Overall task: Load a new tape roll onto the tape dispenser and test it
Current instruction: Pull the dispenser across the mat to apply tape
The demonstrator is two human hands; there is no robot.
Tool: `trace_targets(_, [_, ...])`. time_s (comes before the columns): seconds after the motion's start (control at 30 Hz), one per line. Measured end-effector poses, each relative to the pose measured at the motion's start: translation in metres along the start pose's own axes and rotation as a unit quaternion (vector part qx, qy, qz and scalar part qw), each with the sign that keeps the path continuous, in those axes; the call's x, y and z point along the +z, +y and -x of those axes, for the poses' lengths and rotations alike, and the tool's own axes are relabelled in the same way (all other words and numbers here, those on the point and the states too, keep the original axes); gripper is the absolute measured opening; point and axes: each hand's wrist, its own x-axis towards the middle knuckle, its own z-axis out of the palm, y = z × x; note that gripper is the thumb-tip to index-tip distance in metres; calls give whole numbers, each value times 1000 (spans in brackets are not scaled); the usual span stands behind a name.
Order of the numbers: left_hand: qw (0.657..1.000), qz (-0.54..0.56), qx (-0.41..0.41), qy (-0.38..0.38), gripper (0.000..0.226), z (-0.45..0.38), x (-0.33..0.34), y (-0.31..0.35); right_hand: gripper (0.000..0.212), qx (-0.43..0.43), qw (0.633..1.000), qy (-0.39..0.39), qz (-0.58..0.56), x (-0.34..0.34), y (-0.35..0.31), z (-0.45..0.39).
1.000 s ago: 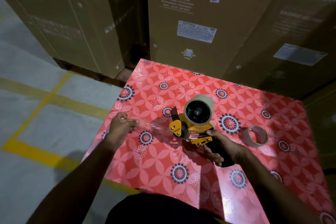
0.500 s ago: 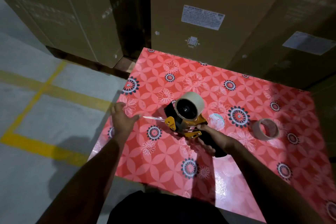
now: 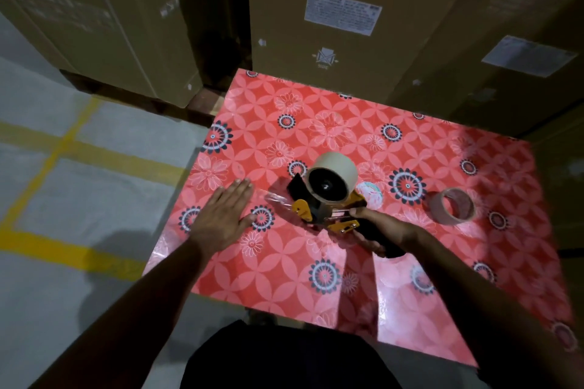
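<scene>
Left hand [image 3: 226, 215] spread flat on the surface [image 3: 284, 262], just left of tape dispenser [image 3: 325, 199] gripped by right hand [image 3: 379, 227], clear tape strip [image 3: 275, 197] between.

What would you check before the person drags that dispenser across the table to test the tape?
1. New roll seated: the beige tape roll sits on the hub of the yellow and black handheld tape dispenser. Ok.
2. Grip: the right hand is wrapped round the dispenser's black handle. Ok.
3. Tape end anchored: the left hand lies flat and open over the clear tape strip on the red floral tablecloth. Whether the strip has stuck, cannot tell.
4. Tape threaded past the blade: cannot tell, too small and blurred.
5. Path clear: the thin, nearly used-up tape ring lies apart, to the dispenser's right. Ok.
</scene>
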Motion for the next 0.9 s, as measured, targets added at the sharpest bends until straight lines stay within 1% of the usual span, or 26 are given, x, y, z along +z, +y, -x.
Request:
trace_targets(0.1, [1000, -22, 11, 9, 78, -3, 1, 19, 69, 15, 999, 12, -26, -12, 11, 18])
trace_targets(0.17, [999, -5, 33, -11, 79, -6, 6, 36, 70, 14, 999, 11, -34, -14, 13, 20])
trace_targets(0.27, [999, 22, 17, -17, 79, -5, 8, 42, 71, 14, 999, -8, -34, -16, 17, 23])
trace_targets(0.33, [1000, 8, 16, -16, 79, -4, 6, 45, 73, 10, 998, -17, -56, -24, 28, 29])
trace_targets(0.43, [999, -12, 40, -31, 80, -8, 9, 72, 72, 15, 997, -12, -71, -29, 42, 34])
trace_targets(0.5, [999, -12, 40, -34, 80, -10, 10, 83, 70, 24, 998, -10, -58, -30, 45, 36])
trace_targets(0.57, [998, -24, 51, -30, 80, -9, 7, 80, 70, 31, 999, -4, -41, -39, 49, 44])
trace_targets(0.67, [998, -31, 42, -29, 80, -7, 4, 76, 75, 34, 998, 16, -48, -59, 61, 62])
trace_targets(0.73, [998, -14, 48, -29, 81, -9, 5, 96, 76, 33, 998, 27, -40, -64, 65, 68])
trace_targets(0.8, [994, -11, 91, -54, 78, -10, 14, 129, 75, 35, 999, 38, -18, -64, 65, 66])
trace_targets(0.83, [994, -11, 93, -64, 78, -10, 17, 144, 75, 35, 999, 40, -7, -64, 64, 65])
trace_targets(0.9, [995, -8, 70, -63, 77, -9, 17, 157, 74, 26, 999, 37, -1, -66, 66, 66])
